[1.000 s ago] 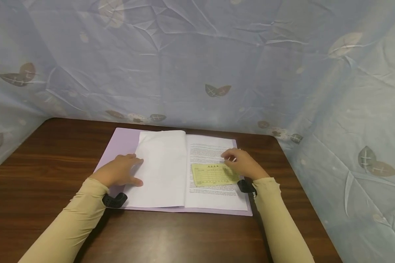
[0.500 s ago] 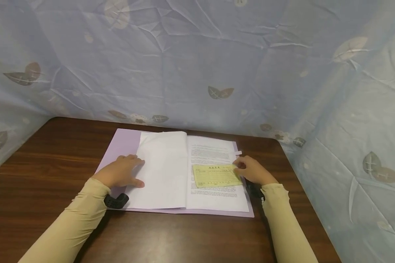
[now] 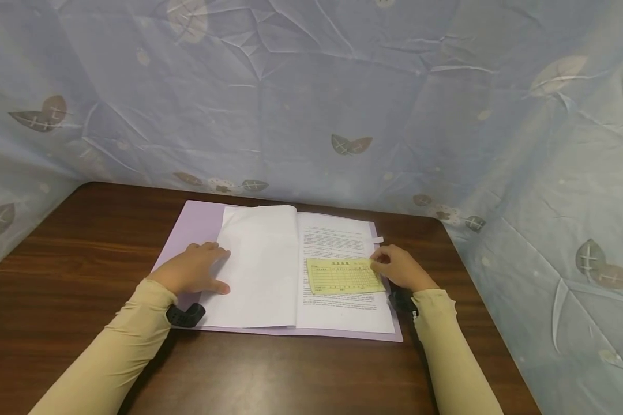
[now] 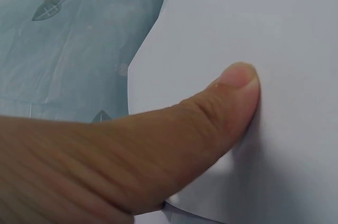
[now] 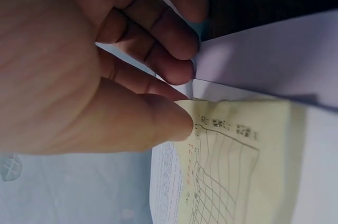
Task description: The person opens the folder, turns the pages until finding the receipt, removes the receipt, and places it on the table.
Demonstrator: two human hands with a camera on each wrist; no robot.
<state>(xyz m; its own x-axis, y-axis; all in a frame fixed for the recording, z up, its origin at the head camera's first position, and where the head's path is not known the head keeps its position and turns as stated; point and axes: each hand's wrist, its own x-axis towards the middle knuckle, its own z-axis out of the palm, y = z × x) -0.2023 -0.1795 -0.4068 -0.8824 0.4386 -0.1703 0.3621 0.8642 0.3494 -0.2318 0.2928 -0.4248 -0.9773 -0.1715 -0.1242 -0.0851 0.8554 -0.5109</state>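
A lilac folder (image 3: 197,222) lies spread on the table, with a blank white page (image 3: 262,265) on its left side and a printed page (image 3: 337,230) on its right. Across the printed page is a yellow form slip (image 3: 342,276) with a ruled grid. My left hand (image 3: 192,270) rests on the left edge of the blank page, fingers spread; in the left wrist view its straight thumb (image 4: 211,110) lies on the paper. The thumb and index finger of my right hand (image 3: 401,268) pinch the slip's upper right corner, while the other fingers stay loosely bent in the right wrist view.
A small white tab (image 3: 378,240) sticks out past the folder's right edge. The dark wooden table (image 3: 109,230) ends at a patterned cloth curtain (image 3: 291,104) behind and at both sides. Each wrist wears a black band.
My right hand has moved right and down from above the slip to pinch its right corner, revealing the white tab. My left hand keeps its place on the page.
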